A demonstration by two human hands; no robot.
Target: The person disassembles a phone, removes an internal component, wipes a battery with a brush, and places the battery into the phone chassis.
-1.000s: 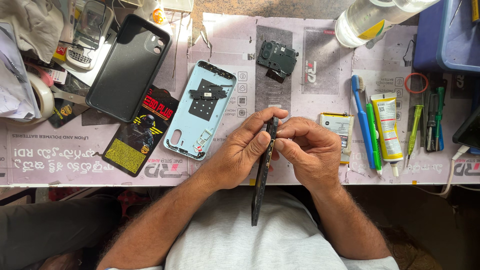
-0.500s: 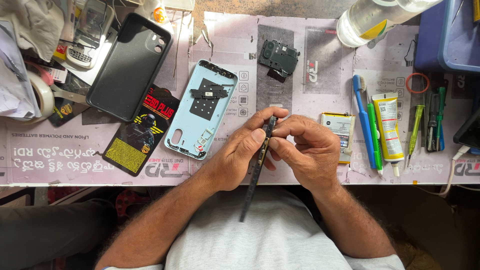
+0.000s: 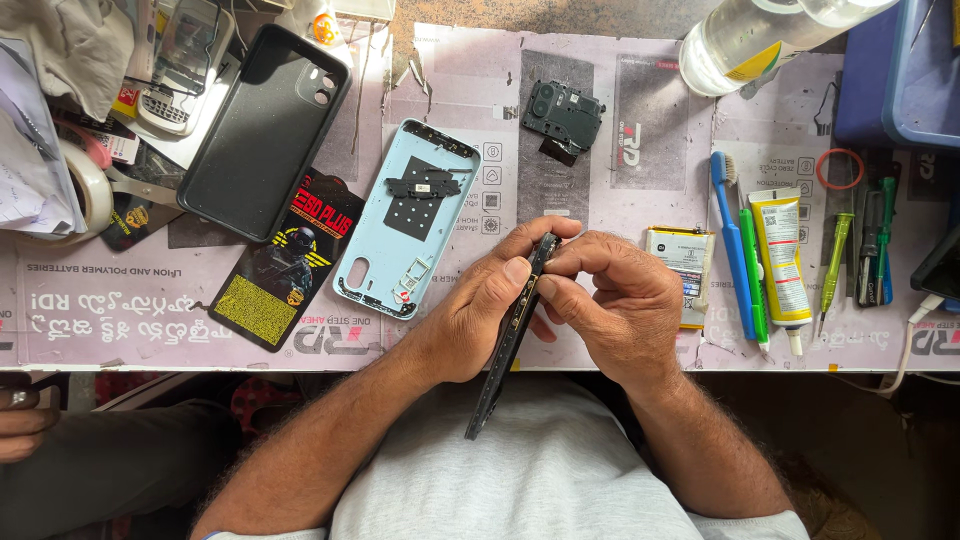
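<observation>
While the phone body (image 3: 510, 335) is turned on edge between both hands, it sits just past the near edge of the worktop (image 3: 600, 130), over the person's lap, so that its thin side faces up toward the head camera and the buttons along that side can be reached. The left hand (image 3: 475, 320) is closed around the phone from the left, thumb pressed on the upper edge, steadying it. The right hand (image 3: 620, 300) is curled against the other face, fingertips pinched at the top end, seemingly working at something small there; what it is cannot be made out. Parts lie spread flat on the worktop, apparently kept within reach: a pale blue back cover (image 3: 405, 220) lies inside-up just left of the hands, a black soft case (image 3: 265, 130) toward the far left corner, a small black camera plate (image 3: 562, 115) near the far edge, and a battery (image 3: 685, 270) just right of the right hand. A toothbrush (image 3: 732, 240), a glue tube (image 3: 780, 255) and screwdrivers (image 3: 850, 250) lie side by side toward the right edge. At the near left, another person's hand (image 3: 25, 420) shows.
</observation>
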